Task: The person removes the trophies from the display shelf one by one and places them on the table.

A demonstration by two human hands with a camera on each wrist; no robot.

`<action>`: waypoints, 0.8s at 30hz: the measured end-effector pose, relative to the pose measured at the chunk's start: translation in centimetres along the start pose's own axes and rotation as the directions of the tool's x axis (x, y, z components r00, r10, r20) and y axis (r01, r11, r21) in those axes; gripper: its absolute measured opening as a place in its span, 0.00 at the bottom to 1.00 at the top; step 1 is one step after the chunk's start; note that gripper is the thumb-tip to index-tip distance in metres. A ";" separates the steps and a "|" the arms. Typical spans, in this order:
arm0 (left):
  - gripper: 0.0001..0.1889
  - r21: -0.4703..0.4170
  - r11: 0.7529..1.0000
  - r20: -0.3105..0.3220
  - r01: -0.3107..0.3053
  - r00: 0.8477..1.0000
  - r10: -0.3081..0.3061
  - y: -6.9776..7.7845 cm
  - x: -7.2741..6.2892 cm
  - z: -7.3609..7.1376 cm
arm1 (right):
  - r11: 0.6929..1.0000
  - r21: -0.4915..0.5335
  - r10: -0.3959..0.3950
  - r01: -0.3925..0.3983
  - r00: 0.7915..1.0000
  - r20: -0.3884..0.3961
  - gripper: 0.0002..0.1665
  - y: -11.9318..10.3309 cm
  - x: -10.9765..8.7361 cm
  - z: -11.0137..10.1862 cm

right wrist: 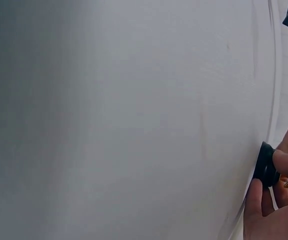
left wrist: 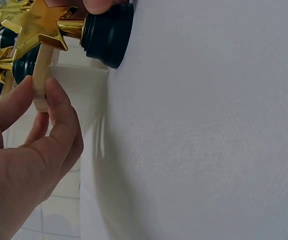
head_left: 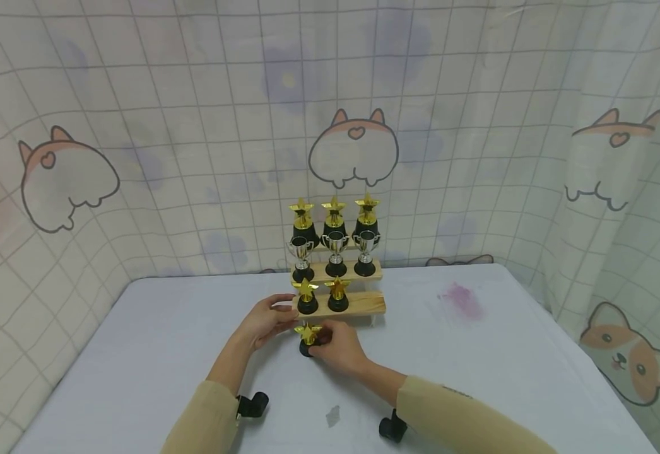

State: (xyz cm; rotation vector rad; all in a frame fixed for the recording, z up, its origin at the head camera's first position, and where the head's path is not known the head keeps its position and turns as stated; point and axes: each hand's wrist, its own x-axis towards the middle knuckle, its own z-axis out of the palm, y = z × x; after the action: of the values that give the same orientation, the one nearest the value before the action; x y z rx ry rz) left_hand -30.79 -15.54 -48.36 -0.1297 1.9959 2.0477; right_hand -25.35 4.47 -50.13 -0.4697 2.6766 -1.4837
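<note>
My right hand [head_left: 338, 348] grips a small gold star trophy [head_left: 308, 333] in front of the stepped wooden stand. In the right wrist view, thumb and fingers are around its black base [right wrist: 266, 167], right at the white tabletop. With thumb and forefinger, my left hand [left wrist: 39, 145] pinches the left end of the stand's lowest wooden shelf [head_left: 366, 303]. Two gold star trophies [head_left: 338, 295] stand upright on that shelf, at its left and middle. On the step above are three silver cup trophies [head_left: 335, 252]; three more gold star trophies [head_left: 334, 217] top the stand.
The white-covered table [head_left: 449, 353] stretches out on both sides of the stand. A checked curtain [head_left: 194, 157] with cartoon dogs hangs behind and beside it. A pink stain [head_left: 463, 300] marks the cloth at right, a grey patch [head_left: 333, 415] near the front.
</note>
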 end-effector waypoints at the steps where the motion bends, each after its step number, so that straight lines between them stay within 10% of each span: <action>1: 0.28 0.000 1.000 0.001 0.000 1.000 0.000 0.0 0.0 0.0 | 1.000 -0.004 0.001 -0.001 1.000 -0.001 0.15 0.0 0.1 0.0; 24: 0.27 -0.012 1.000 0.011 -0.004 1.000 0.004 0.2 -0.2 -0.1 | 0.999 -0.012 -0.045 0.045 0.999 -0.006 0.17 -0.1 -0.6 -1.7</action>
State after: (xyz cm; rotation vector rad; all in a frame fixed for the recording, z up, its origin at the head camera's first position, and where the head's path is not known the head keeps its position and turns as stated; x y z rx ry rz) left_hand -30.67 -15.62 -48.08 -0.1170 1.9787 2.0590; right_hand -25.06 6.01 -49.15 -0.5300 2.6987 -1.4834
